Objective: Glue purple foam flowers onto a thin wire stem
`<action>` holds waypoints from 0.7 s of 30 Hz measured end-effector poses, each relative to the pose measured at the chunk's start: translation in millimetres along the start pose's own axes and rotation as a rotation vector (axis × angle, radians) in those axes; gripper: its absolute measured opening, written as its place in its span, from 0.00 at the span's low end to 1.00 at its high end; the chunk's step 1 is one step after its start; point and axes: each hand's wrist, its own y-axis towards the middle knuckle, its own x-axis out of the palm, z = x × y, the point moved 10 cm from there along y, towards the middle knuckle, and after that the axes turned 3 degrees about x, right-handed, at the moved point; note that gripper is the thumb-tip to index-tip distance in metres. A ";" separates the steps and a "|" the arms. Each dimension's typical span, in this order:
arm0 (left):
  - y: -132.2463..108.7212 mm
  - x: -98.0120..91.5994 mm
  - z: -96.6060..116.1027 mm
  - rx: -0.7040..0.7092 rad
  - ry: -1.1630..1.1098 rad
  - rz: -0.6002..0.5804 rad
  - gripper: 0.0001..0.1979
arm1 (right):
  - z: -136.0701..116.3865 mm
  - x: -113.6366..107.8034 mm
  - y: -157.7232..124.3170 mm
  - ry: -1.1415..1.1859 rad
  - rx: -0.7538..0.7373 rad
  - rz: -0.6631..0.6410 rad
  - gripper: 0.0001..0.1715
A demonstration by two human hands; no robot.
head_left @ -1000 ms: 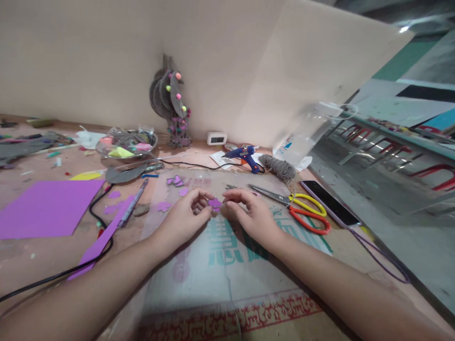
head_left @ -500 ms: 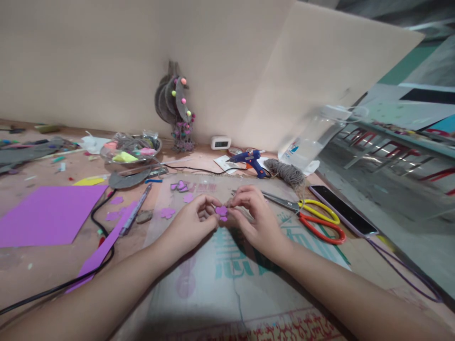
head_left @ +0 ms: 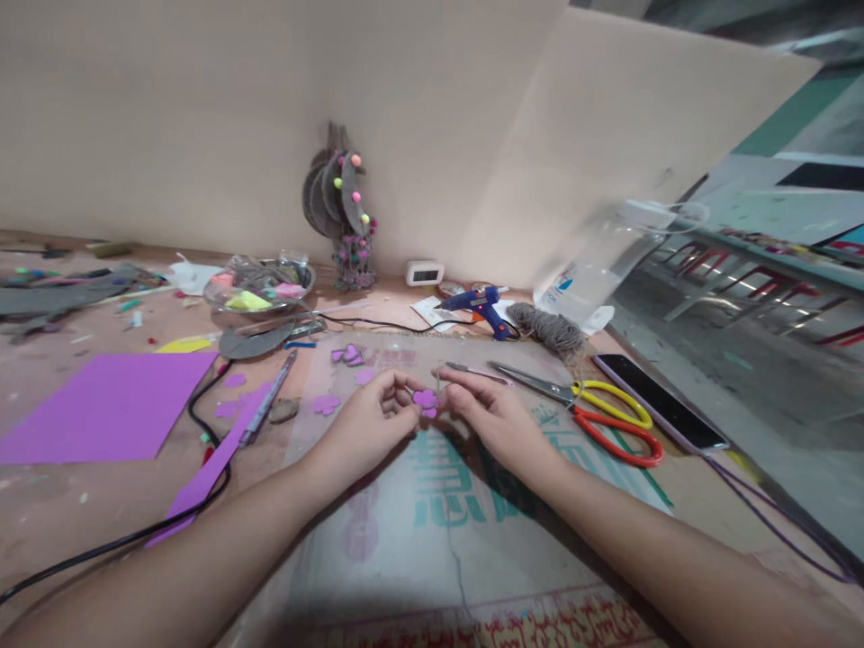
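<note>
Between my hands, above the printed work sheet, is a small purple flower (head_left: pixel 426 401). My left hand (head_left: pixel 380 416) pinches its left side between thumb and fingers. My right hand (head_left: pixel 487 409) is closed at the flower's right, thumb against index finger, with a thin grey strand (head_left: pixel 438 382) rising at the fingertips. More purple flower cutouts (head_left: pixel 327 404) lie left of my left hand. Scissors with yellow and red handles (head_left: pixel 617 423) lie to the right, and a thin pointed tool (head_left: pixel 479 372) rests just behind my right hand.
Behind are a blue glue gun (head_left: pixel 472 304), grey yarn (head_left: pixel 548 329), a white clock (head_left: pixel 425 273) and a metal bowl (head_left: pixel 260 306). Purple sheet (head_left: pixel 108 405), pen (head_left: pixel 268 400) and black cable lie left; a phone (head_left: pixel 658 402) and bottle (head_left: pixel 587 270) stay right.
The view has shifted slightly, moving the scene a little rightward. My right fingers have changed position, and the grey strand now shows upright beside the flower.
</note>
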 end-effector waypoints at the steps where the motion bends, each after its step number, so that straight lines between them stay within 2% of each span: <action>1: -0.4 0.7 1.5 0.017 0.030 -0.004 0.09 | 5.1 2.0 0.7 0.080 0.040 -0.006 0.18; 4: -1.2 1.8 4.3 0.057 0.069 -0.009 0.10 | 7.5 0.1 0.8 0.171 0.043 0.040 0.15; 7: -1.6 1.6 3.1 0.049 0.083 -0.009 0.09 | -1.5 -3.7 -1.4 0.094 -0.019 0.080 0.06; 9: -1.6 1.0 2.0 0.040 0.090 -0.006 0.09 | -6.8 -1.2 -2.5 0.071 -0.040 0.053 0.04; 14: -0.5 1.8 0.0 0.041 0.054 -0.020 0.10 | -6.4 5.9 -3.0 0.117 -0.020 -0.014 0.06; 21: -0.5 -0.6 -1.5 -0.026 -0.013 -0.008 0.09 | 9.1 -1.1 -2.2 0.222 0.035 0.045 0.09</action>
